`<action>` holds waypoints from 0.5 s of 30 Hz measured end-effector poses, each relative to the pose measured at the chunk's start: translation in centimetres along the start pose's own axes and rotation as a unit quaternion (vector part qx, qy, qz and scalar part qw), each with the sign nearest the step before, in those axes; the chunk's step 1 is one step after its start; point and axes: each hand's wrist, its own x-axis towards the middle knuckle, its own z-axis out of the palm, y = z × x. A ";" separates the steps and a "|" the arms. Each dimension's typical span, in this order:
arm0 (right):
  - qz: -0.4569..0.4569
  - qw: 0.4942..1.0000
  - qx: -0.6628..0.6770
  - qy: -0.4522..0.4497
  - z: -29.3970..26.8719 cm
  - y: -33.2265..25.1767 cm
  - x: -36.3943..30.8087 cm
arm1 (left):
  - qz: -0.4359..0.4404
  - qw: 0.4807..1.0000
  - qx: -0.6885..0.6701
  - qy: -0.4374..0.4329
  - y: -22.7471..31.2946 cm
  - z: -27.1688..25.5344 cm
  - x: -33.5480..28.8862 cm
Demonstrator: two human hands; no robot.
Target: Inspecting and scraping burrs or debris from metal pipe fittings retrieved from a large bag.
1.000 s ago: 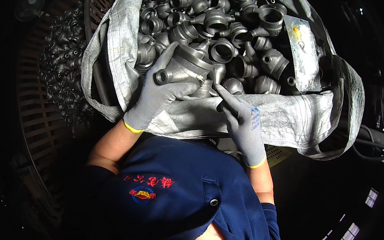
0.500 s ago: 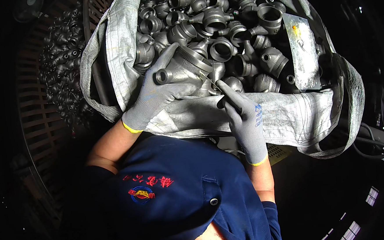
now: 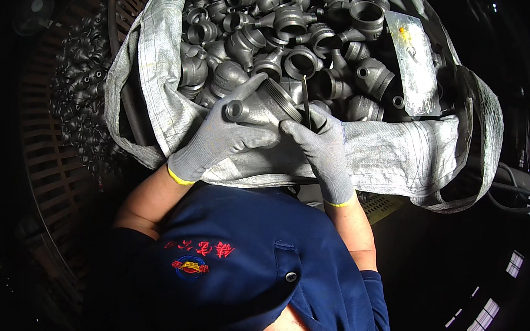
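In my left hand point(image 3: 214, 135), gloved in grey, is a grey metal valve body point(image 3: 261, 108) with a threaded wide mouth and a small side port. My thumb and fingers wrap around it, and its mouth faces right. My right hand point(image 3: 325, 149), gloved too, closes on a thin metal rod point(image 3: 305, 96) that stands nearly upright beside the threaded rim. The right thumb lies close to the rim; whether it touches cannot be told. The rod's lower part is hidden in the glove. Both hands are over the near edge of a white woven bag point(image 3: 386, 155).
Many similar metal castings point(image 3: 286, 21) fill the bag. A flat pale metal plate point(image 3: 413, 65) leans at its right side. Bag straps loop out left and right point(image 3: 491, 115). Smaller castings point(image 3: 84, 91) lie heaped at the left beside a rusty slatted frame point(image 3: 46, 154).
My right hand has come up against the casting's mouth, and the rod has swung from slanting toward the rim to nearly upright. The valve body has shifted slightly right and down.
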 end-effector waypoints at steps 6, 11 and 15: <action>-0.024 0.998 -0.023 0.050 0.9 0.7 0.5 | 0.099 0.989 0.106 0.022 -0.6 0.7 0.3; -0.080 0.996 0.039 0.007 0.5 -0.2 0.1 | 0.000 0.996 -0.088 0.003 1.5 -0.1 0.2; -0.085 0.996 0.014 -0.016 0.3 -0.1 0.0 | 0.035 0.998 -0.043 0.024 0.0 -1.0 -0.2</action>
